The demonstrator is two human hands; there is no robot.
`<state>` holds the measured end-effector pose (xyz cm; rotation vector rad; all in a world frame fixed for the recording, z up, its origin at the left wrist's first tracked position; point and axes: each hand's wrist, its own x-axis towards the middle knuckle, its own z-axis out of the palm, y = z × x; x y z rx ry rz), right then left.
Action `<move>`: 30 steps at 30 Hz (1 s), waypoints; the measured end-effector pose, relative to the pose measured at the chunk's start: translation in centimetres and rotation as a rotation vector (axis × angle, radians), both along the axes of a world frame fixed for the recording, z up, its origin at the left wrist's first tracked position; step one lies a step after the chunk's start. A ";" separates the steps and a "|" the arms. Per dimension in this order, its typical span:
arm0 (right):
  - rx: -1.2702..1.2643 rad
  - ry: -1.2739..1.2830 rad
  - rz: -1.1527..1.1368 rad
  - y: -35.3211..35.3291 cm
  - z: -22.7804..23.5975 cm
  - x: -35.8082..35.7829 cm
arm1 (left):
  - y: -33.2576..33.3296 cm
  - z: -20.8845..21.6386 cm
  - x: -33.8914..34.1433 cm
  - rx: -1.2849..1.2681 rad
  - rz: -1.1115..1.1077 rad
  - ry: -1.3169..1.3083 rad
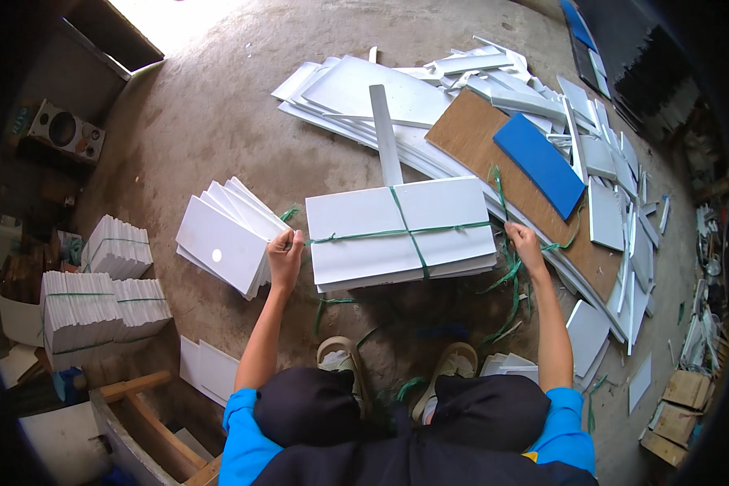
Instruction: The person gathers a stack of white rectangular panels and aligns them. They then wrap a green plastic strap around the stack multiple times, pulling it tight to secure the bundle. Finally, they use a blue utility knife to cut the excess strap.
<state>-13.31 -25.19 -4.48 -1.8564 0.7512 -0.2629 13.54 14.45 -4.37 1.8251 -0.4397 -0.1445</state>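
Note:
A stack of white panels [352, 263] lies in front of me, bound by green twine [411, 232] that crosses over its top. At the stack's left end, my left hand [283, 253] is closed in a fist on the twine. My right hand [526, 245] is likewise closed on twine just past the right end. Loose green strands hang below the right hand. A narrow white strip [385, 138] reaches away from behind the stack. Left of my left hand, several loose white panels [223, 231] lie fanned out.
Tied stacks of white pieces [79, 312] stand at the left, near a wooden frame [170, 433] and a speaker-like box [63, 131]. A brown board [474, 130] with a blue panel [539, 165] lies on white offcuts [506, 93] at the right. Cardboard [688, 389] sits far right.

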 end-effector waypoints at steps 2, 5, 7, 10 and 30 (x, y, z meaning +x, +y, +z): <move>0.114 -0.001 0.015 -0.3 -0.4 -0.9 | 0.8 -0.5 0.6 -0.100 -0.020 0.229; 0.606 -0.033 -0.003 -1.4 1.3 -2.5 | 2.6 0.5 0.6 -0.349 -0.173 0.542; 0.748 -0.374 -0.058 -0.8 2.6 -3.0 | 2.0 1.9 -0.2 -0.696 -0.264 0.743; 0.910 -0.634 -0.559 3.1 9.1 0.3 | -1.4 7.2 -2.4 -0.905 0.191 0.888; -0.482 0.030 0.650 5.5 14.0 5.2 | -4.4 12.7 -2.3 0.497 -0.482 -0.682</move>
